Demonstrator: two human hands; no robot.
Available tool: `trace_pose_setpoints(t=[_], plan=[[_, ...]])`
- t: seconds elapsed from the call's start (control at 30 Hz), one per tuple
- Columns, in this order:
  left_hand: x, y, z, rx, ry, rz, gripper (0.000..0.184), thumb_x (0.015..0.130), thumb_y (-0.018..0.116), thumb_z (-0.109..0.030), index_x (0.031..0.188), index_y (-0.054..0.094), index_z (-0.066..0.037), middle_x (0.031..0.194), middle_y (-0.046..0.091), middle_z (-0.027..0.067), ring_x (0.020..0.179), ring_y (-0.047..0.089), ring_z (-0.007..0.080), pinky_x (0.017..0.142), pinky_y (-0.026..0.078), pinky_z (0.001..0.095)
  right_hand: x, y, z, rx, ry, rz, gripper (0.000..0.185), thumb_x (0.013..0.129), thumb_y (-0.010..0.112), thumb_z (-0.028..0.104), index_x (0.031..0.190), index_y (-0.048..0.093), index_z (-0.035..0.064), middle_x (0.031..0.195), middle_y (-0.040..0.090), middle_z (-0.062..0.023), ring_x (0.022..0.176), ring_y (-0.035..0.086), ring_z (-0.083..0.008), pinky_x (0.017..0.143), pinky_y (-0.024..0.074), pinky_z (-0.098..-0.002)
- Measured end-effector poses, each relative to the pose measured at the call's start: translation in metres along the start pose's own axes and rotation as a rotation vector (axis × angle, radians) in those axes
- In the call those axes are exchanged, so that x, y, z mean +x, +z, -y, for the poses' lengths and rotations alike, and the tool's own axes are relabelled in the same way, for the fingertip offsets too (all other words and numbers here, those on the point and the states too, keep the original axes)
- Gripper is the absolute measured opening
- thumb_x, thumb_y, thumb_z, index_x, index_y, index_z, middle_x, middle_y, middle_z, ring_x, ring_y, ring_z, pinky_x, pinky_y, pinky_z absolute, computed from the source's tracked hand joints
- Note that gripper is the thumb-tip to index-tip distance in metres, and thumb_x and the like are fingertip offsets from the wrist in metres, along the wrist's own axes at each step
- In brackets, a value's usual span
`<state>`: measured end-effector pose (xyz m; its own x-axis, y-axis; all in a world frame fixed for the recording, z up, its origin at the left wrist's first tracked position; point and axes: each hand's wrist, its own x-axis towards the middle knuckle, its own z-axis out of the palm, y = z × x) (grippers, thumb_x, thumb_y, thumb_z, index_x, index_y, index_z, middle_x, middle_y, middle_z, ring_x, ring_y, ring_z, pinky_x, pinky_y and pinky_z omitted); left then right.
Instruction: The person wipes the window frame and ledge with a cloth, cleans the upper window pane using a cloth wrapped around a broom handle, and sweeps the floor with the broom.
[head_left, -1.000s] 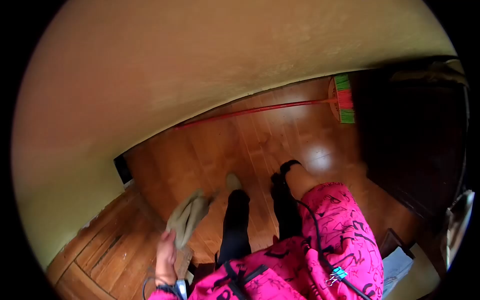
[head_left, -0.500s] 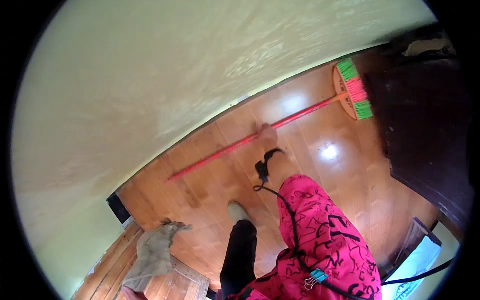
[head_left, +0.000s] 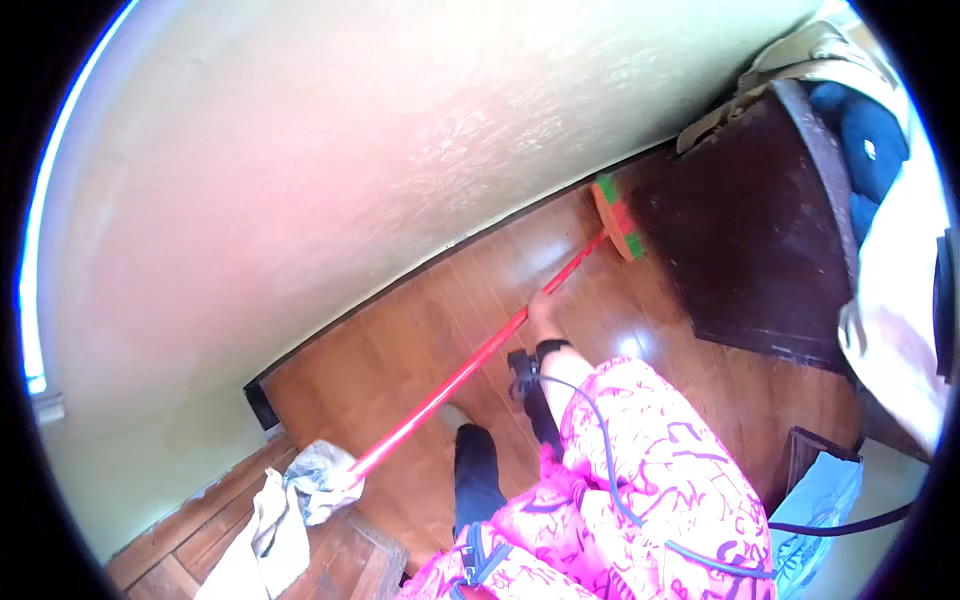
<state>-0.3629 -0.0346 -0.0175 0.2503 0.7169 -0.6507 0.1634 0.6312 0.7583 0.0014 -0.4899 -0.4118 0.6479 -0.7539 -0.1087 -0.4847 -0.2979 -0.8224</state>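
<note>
Round swings the broom (head_left: 440, 394), its handle end now at the cloth (head_left: 262, 545), its head beside the dark panel (head_left: 750, 230). My right hand (head_left: 543, 316) has it gripped, that much done; my left's out of sight, state unclear, and what's left doesn't show.

We note glossy wooden floor (head_left: 410, 310) beneath the hands, pale wall (head_left: 330, 150) beyond them, dark wooden furniture panel (head_left: 750, 230) to their right, bright glare.

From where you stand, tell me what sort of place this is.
Likely a room in a home: a wooden floor, a plain painted wall and a broom beside dark furniture.
</note>
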Motion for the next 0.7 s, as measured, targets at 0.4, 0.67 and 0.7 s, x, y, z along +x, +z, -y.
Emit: trace_pose_setpoints(t=[0.4,0.67,0.7], plan=[[-0.004,-0.094,-0.128,0.021,0.12,0.507,0.048,0.09,0.045,-0.021,0.134,0.03,-0.009,0.132,0.04,0.01,0.117,0.043,0.026,0.097,0.036,0.043,-0.071,-0.11,0.186,0.339,0.649,0.507,0.01,0.078,0.051,0.012,0.071,0.047,0.0066,0.055,0.048,-0.005,0.046,0.046,-0.0173,0.042,0.0355,-0.0296],[0.085,-0.178,-0.159,0.038,0.297,0.731,0.054,0.079,0.051,-0.011,0.13,0.031,-0.01,0.119,0.047,0.012,0.109,0.048,0.0274,0.089,0.044,0.0415,-0.103,-0.233,0.228,0.764,0.608,1.279,0.023,0.086,0.049,0.01,0.067,0.036,0.0078,0.051,0.036,0.0012,0.038,0.037,-0.0099,0.035,0.032,-0.0195],[0.092,-0.179,-0.159,0.053,0.336,0.759,0.056,0.076,0.051,-0.007,0.129,0.032,-0.009,0.118,0.047,0.0119,0.108,0.049,0.0269,0.089,0.044,0.0405,-0.112,-0.233,0.232,0.639,0.704,1.314,0.024,0.087,0.047,0.01,0.067,0.035,0.008,0.051,0.035,0.0014,0.038,0.036,-0.009,0.034,0.0309,-0.0194]])
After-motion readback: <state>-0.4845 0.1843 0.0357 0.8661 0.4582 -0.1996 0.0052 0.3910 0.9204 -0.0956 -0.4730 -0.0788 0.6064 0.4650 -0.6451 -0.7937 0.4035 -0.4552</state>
